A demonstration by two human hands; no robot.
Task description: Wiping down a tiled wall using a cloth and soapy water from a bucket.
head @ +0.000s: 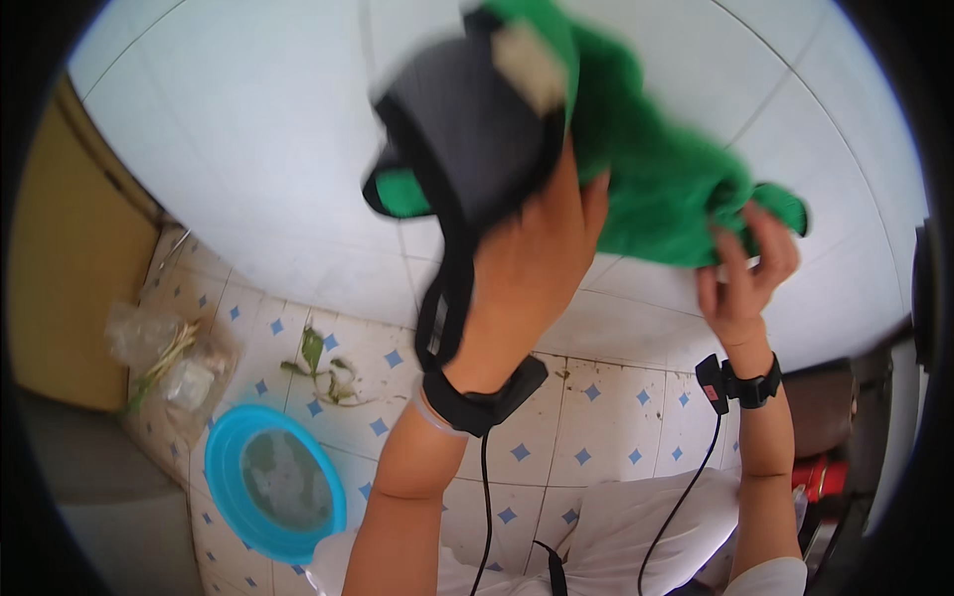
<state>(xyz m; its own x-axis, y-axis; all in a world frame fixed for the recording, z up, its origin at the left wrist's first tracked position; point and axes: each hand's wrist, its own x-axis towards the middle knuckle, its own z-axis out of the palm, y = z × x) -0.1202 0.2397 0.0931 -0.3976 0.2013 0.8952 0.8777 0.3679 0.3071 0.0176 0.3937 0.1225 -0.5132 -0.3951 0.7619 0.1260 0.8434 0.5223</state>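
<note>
A green cloth (pixel 656 186) with black edging and a dark grey panel is held up in front of the white tiled wall, blurred at its upper left. My left hand (pixel 533 261) is raised under the grey part and its fingers are partly hidden by the cloth. At the cloth's lower right corner, the fingers of my right hand (pixel 749 268) grip the green fabric near a black-edged loop. Both wrists wear black straps with cabled devices.
A blue plastic basin (pixel 339 492) of cloudy, sudsy water stands on the tiled floor at lower left. Leafy vegetable scraps (pixel 313 350) and a clear plastic bag (pixel 141 335) lie beyond it. A yellowish cabinet (pixel 82 261) stands at far left, and a red object (pixel 820 478) at right.
</note>
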